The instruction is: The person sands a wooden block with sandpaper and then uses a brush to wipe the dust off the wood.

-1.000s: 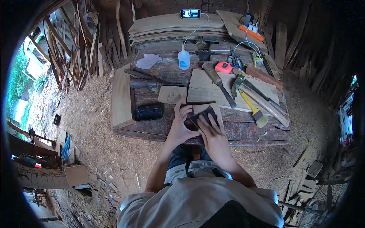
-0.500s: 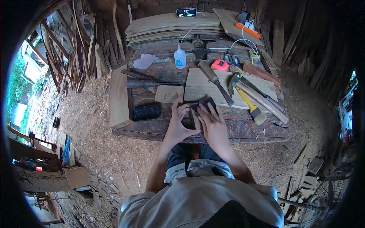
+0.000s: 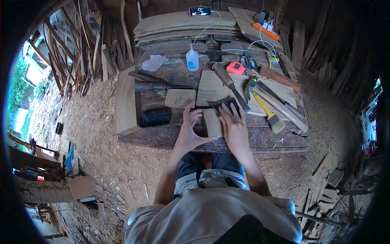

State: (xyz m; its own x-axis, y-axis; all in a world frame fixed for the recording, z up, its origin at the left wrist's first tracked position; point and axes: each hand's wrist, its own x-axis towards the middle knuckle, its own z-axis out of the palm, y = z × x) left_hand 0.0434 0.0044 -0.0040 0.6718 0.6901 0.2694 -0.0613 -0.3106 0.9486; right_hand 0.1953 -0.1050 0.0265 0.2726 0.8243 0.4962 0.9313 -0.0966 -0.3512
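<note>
The black sheet (image 3: 233,104) is being moved by the right grip (image 3: 236,129) away from the body, from the middle of the small wood block (image 3: 213,123) to its far side. More of the near left part of the block's top is now being shown. The light board's (image 3: 209,87) near edge is now being overlapped in the view by the sheet, and the chisel (image 3: 239,99) is being neared by it. A changed picture is being shown on the phone (image 3: 200,11).
</note>
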